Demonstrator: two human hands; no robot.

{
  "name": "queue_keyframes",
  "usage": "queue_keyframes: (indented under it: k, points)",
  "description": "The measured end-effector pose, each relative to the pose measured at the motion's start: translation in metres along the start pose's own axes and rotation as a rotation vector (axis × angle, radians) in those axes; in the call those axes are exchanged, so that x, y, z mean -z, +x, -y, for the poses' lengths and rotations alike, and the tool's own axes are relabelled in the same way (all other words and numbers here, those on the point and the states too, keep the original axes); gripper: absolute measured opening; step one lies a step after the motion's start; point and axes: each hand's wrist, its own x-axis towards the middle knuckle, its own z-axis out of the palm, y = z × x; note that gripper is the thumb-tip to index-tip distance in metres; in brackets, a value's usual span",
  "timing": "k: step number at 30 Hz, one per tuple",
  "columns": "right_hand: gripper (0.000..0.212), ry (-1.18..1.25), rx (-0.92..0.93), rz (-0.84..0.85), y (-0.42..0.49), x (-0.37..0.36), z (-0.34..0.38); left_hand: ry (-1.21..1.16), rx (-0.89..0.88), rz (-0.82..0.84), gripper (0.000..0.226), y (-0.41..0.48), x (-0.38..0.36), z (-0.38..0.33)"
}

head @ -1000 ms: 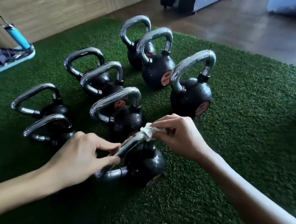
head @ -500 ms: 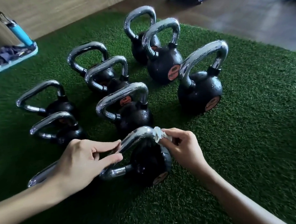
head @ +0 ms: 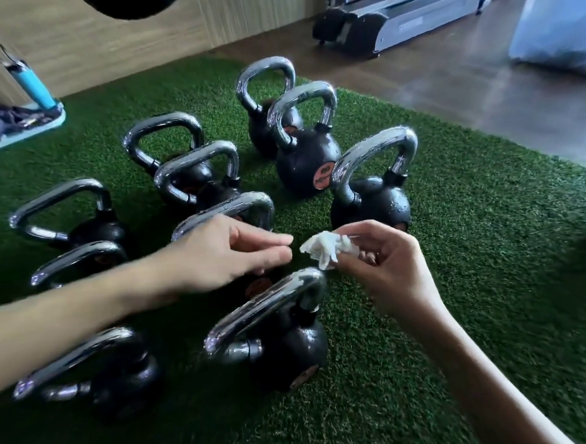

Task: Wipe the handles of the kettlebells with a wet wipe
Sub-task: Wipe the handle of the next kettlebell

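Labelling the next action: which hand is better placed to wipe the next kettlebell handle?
Right. The right hand pinches the wet wipe, close to the near kettlebell handle; the left hand holds nothing.

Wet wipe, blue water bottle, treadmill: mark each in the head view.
wet wipe [head: 326, 249], head view, middle of the crumpled wad
blue water bottle [head: 34, 87], head view, its blue body
treadmill [head: 423, 18], head view, its grey side rail

Single head-worn wide-angle view, facing forward and down, close over kettlebells [head: 369, 196] on green turf [head: 476, 262], gym floor beyond
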Motion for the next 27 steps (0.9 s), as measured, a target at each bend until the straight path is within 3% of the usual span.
queue_keyframes:
  k: [3,6,14,16,19,23,27]
  points:
    - [0.020,-0.045,0.077,-0.014,0.011,-0.002,0.009,-0.217,0.003,0.032,0.044,0.006,0.001,-0.006]
    - [0.022,-0.051,0.144,0.014,0.019,-0.008,0.014,-0.339,-0.012,-0.006,0.031,0.005,-0.009,0.001]
    - [0.030,-0.166,0.229,0.192,0.037,-0.031,0.036,-0.625,0.043,-0.237,0.028,-0.012,-0.024,0.017]
    - [0.042,-0.326,0.246,0.238,0.042,-0.032,0.035,-0.547,0.053,-0.385,0.025,-0.024,-0.021,0.027]
    - [0.037,-0.621,0.272,0.379,0.046,-0.023,0.027,-0.162,0.067,-0.578,0.018,-0.055,-0.027,0.039]
    - [0.038,-0.851,0.252,0.627,0.044,-0.023,0.017,0.097,0.049,-0.595,0.018,-0.074,-0.059,0.038]
    - [0.034,-0.853,0.272,0.640,0.045,-0.023,0.017,0.355,0.064,-0.566,0.031,-0.065,-0.073,0.031]
